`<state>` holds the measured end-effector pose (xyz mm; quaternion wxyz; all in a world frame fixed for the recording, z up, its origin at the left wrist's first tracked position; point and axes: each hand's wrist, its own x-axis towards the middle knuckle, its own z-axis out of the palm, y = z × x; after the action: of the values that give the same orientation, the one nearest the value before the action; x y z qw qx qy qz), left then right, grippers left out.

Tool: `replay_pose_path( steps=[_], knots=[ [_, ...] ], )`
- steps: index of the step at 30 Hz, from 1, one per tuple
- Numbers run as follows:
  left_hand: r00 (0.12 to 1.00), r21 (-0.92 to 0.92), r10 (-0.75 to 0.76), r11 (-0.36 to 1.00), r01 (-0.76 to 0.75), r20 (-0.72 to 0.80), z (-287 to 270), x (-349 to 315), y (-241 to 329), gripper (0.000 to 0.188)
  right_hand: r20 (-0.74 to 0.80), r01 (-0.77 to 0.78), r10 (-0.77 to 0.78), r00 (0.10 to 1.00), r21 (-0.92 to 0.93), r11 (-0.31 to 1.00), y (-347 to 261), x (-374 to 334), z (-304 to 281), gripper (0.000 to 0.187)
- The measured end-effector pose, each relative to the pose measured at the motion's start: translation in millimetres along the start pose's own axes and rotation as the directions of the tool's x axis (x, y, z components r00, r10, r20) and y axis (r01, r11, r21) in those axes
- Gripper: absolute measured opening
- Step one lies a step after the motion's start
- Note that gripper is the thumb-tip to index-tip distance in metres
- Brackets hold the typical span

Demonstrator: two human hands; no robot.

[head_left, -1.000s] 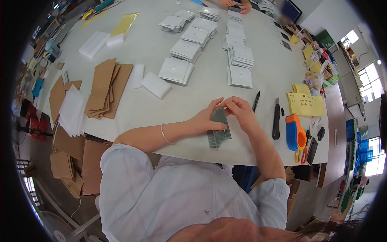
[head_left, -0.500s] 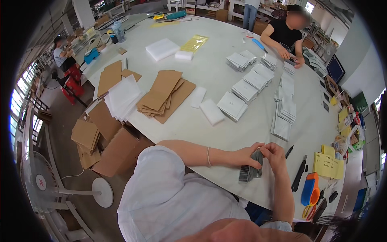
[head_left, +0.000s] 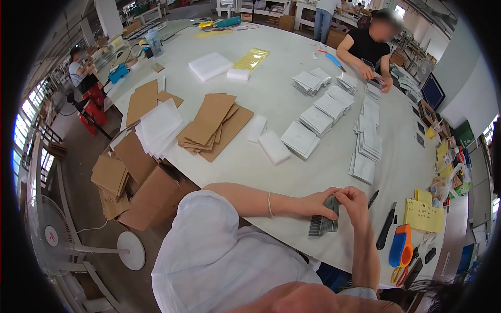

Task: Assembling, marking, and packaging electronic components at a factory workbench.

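Observation:
Near the table's front edge, my left hand (head_left: 317, 205) is closed round a stack of thin grey plates (head_left: 324, 225), its thumb across the near face. The plates' edges fan out below the thumb in narrow lines. My right hand (head_left: 355, 203) pinches at the upper right corner of the same stack; whether its fingertips part off a single plate is too small to tell. To the right of it lie a dark pen-like tool (head_left: 373, 199) and a black-handled cutter (head_left: 386, 227).
Silvery flat packets (head_left: 301, 139) lie in piles, with an overlapping row (head_left: 365, 151) beside them. Brown cardboard sheets (head_left: 211, 122), white foam blocks (head_left: 273, 147) and an orange-and-blue tape dispenser (head_left: 401, 246) are around. A co-worker (head_left: 368, 49) handles packets at the far right.
My hands stay on the stack with barely any shift; my right fingertips move slightly at its upper corner. The co-worker's hands have moved a little.

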<state>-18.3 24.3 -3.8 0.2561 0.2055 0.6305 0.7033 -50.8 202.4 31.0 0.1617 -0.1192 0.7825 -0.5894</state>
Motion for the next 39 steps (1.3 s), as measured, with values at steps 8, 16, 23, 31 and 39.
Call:
replay_pose_path(
  steps=[8, 16, 23, 31, 39],
  knots=[
    [0.999, -0.027, 0.035, 0.999, -0.035, 0.008, 0.7, 1.9, -3.6, 0.083, -0.050, -0.008, 0.009, 0.999, 0.018, 1.000, -3.2, 1.2, 2.6, 0.014],
    [1.000, 0.000, -0.010, 1.000, 0.010, -0.013, 1.7, -0.3, 3.4, 0.085, 0.067, 0.088, -0.080, 0.995, -0.129, 0.988, -3.1, -3.3, 3.3, 0.015],
    [1.000, 0.018, 0.017, 1.000, -0.017, -0.026, 0.4, -0.4, -0.2, 0.079, -0.024, 0.019, -0.027, 0.999, -0.268, 0.963, -8.9, 5.1, 9.0, 0.014],
    [0.999, 0.040, 0.013, 0.999, -0.012, -0.029, 0.2, 5.1, -9.7, 0.081, 0.065, 0.108, -0.095, 0.993, -0.236, 0.966, -22.0, -3.8, 10.1, 0.012],
    [0.999, 0.001, 0.024, 1.000, -0.024, -0.023, 0.7, 1.5, -5.1, 0.083, 0.033, -0.031, 0.030, 0.999, 0.028, 0.999, -7.9, -3.0, 1.6, 0.008]
  ],
)
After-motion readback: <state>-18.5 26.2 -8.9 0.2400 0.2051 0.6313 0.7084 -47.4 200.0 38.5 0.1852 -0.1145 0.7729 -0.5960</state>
